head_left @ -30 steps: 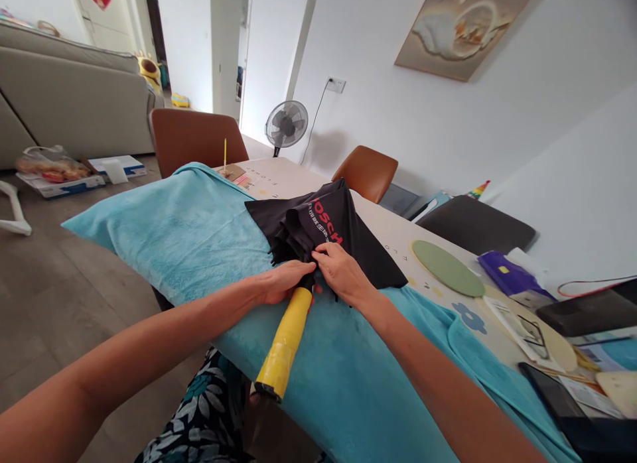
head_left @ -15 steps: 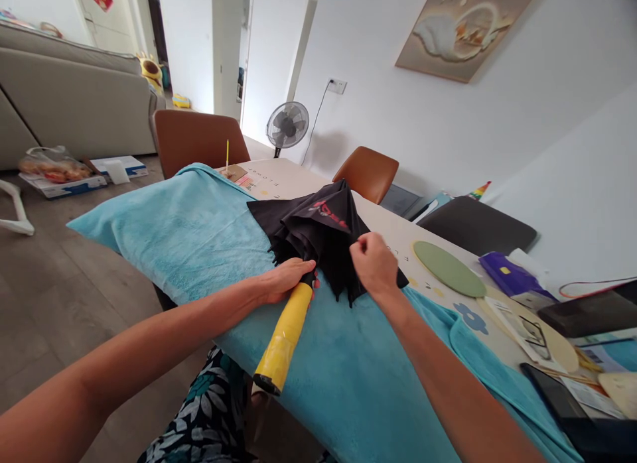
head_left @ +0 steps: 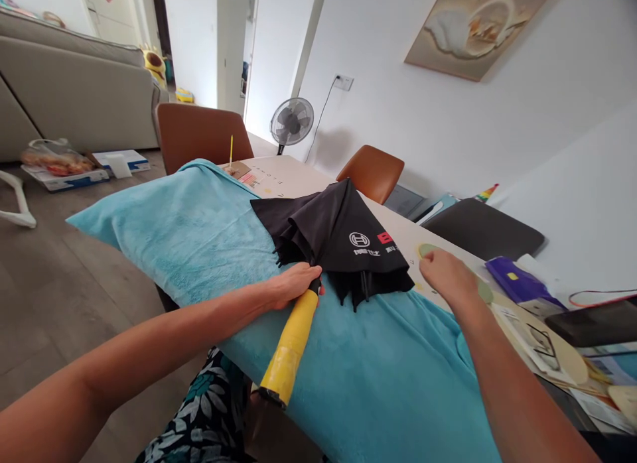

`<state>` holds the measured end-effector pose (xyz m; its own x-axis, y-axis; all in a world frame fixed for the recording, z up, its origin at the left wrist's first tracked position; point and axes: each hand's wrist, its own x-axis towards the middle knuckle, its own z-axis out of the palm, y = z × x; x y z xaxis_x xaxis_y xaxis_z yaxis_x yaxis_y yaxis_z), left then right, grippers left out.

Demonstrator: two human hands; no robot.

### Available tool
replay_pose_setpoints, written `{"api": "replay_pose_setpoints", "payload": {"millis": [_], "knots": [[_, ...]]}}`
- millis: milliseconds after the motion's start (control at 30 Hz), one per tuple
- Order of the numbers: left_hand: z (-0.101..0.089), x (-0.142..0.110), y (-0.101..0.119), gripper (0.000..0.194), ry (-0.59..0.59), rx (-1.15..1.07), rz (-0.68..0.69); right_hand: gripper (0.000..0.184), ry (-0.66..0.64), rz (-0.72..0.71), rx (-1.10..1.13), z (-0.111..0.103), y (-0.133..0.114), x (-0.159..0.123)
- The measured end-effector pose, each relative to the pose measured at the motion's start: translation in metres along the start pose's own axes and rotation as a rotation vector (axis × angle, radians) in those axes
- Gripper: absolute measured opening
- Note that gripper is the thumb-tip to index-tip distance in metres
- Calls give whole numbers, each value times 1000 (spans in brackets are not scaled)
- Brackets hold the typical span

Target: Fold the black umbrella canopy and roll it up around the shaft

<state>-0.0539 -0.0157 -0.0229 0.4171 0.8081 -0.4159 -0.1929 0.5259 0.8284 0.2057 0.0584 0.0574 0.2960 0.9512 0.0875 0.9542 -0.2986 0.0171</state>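
A folded black umbrella (head_left: 331,217) lies on a light blue towel-like cloth (head_left: 388,377), its canopy loose and a panel with white and red print spread to the right. Its yellow wrapped handle (head_left: 291,343) points towards me, with a dark end cap. My left hand (head_left: 297,284) is closed around the black part of the shaft just above the handle. Off the canopy's right edge, apart from it, my right hand (head_left: 445,274) hovers over the table with its fingers curled in. Nothing shows in it, though the fingertips are partly hidden.
Beyond the cloth is the pale table (head_left: 293,174), with a purple packet (head_left: 522,284) and glasses (head_left: 542,343) at the right. Brown chairs (head_left: 204,138), a dark chair (head_left: 482,234) and a fan (head_left: 292,121) stand around it. A sofa (head_left: 74,98) is at the left.
My right hand has moved right, away from the canopy. The right panel now lies spread out, showing its white and red print. My left hand still grips the shaft.
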Motion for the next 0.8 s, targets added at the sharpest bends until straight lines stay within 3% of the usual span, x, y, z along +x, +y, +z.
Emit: {"api": "replay_pose_setpoints", "payload": {"millis": [67,133,267,333,400,500,633,700,800], "knots": [[-1,2,-2,23,1,33,16,35,174,-41,51,-11,-25,-5],[-1,4,-3,24,11,60,32,29,299,-226,149,-12,-63,-18],[2,0,0,26,45,105,40,27,351,-704,152,7,-145,-44],[4,-3,3,26,50,105,35,35,350,-857,80,13,-175,-47],[4,-5,5,27,38,95,38,39,256,-930,-37,12,-192,-42],[3,-5,5,31,21,108,46,41,198,-913,-184,3,-198,-27],[0,-2,3,35,24,160,51,35,315,-789,-206,-9,-188,-7],[0,-1,2,35,22,152,61,32,313,-689,-102,-14,-183,6],[-2,0,1,34,27,146,58,25,310,-521,250,-24,-181,26]]}}
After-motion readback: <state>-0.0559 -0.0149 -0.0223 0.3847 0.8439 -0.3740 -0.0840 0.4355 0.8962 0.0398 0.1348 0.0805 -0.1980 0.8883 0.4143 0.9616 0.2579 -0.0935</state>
